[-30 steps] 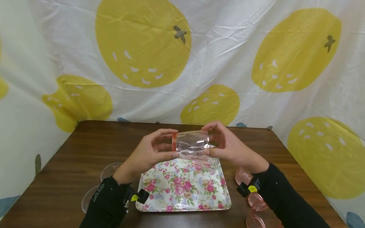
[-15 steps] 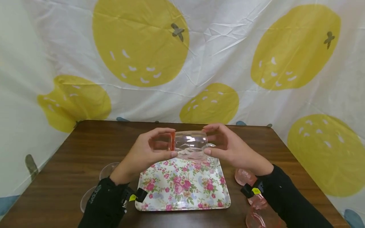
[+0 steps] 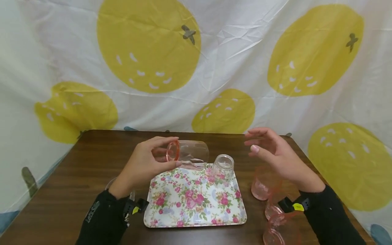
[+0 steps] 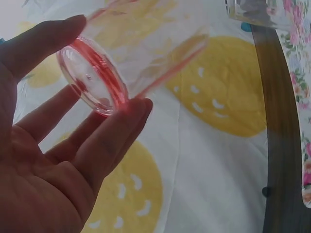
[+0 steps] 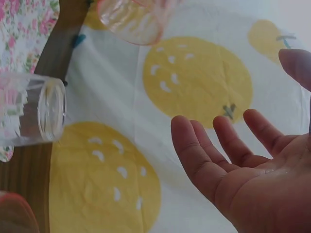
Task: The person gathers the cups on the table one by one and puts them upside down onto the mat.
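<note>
My left hand (image 3: 142, 163) grips a pink-tinted drinking glass (image 3: 193, 153) by its thick base, thumb below and fingers above. The glass lies sideways in the air over the back of a floral tray (image 3: 171, 217), its mouth toward the right. In the left wrist view, the fingertips pinch the red-edged base (image 4: 92, 75). My right hand (image 3: 278, 160) is held off to the right with fingers spread and loosely bent, touching nothing. Between the hands, a clear glass (image 3: 224, 166) stands upside down at the tray's back right corner.
Several pink glasses (image 3: 260, 189) stand in a row right of the tray, partly under the right forearm. Clear glass rims (image 3: 109, 183) show at the left, mostly hidden by the left arm. A lemon-print cloth (image 3: 226, 68) hangs behind the brown table (image 3: 101, 153).
My right hand has let go of the pink glass's rim and moved away to the right. My left hand has shifted slightly left with the glass, uncovering the upside-down clear glass.
</note>
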Motion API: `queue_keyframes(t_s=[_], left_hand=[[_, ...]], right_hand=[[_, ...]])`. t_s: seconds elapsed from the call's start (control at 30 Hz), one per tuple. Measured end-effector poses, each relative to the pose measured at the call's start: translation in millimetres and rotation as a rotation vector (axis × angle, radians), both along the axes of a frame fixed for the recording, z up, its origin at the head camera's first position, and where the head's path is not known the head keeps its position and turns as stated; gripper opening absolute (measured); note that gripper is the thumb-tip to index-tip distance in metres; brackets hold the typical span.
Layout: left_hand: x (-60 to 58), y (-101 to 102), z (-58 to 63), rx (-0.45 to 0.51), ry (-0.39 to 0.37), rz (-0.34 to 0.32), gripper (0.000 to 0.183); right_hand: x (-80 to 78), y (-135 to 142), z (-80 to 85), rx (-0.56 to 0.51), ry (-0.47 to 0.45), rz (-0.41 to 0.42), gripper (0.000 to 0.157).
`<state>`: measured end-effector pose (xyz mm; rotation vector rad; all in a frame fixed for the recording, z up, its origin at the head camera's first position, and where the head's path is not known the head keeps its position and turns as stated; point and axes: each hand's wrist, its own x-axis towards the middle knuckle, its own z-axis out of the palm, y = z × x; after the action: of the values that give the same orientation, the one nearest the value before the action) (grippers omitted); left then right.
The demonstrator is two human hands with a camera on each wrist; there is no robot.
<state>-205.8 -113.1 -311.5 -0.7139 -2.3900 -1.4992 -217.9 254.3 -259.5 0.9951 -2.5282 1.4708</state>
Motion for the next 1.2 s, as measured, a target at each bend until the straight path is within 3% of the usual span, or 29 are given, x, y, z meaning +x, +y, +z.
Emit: queue_keyframes(t_s=[0.17, 0.3, 0.4, 0.5, 0.77, 0.97, 1.2], left_hand=[[-5.6, 10, 9.6, -0.212, 0.118, 0.043, 0.061], [-8.8, 20, 19.3, -0.400, 0.162, 0.066, 0.058], [-12.6, 26, 24.9, -0.485, 0.157, 0.047, 0.056], [-17.9, 33, 26.9, -0.541, 0.132, 0.014, 0.055], [-37.5, 49, 19.1, -0.626, 0.036, -0.037, 0.054], [-48.5, 57, 15.1, -0.657, -0.008, -0.034, 0.053], [-56.5, 64, 0.6, -0.699, -0.023, -0.035, 0.053]], right_hand=[[6.5, 15, 2.0, -0.007, 0.058, -0.062, 0.037], [7.7, 25, -4.0, -0.039, 0.120, -0.089, 0.036], [6.3, 30, -8.8, -0.069, 0.152, -0.107, 0.036], [3.3, 34, -13.5, -0.070, 0.179, -0.154, 0.035], [0.2, 38, -27.4, 0.053, 0.277, -0.384, 0.037], [-3.7, 38, -29.6, 0.070, 0.285, -0.430, 0.037], [-7.6, 38, -32.3, 0.106, 0.318, -0.411, 0.038]])
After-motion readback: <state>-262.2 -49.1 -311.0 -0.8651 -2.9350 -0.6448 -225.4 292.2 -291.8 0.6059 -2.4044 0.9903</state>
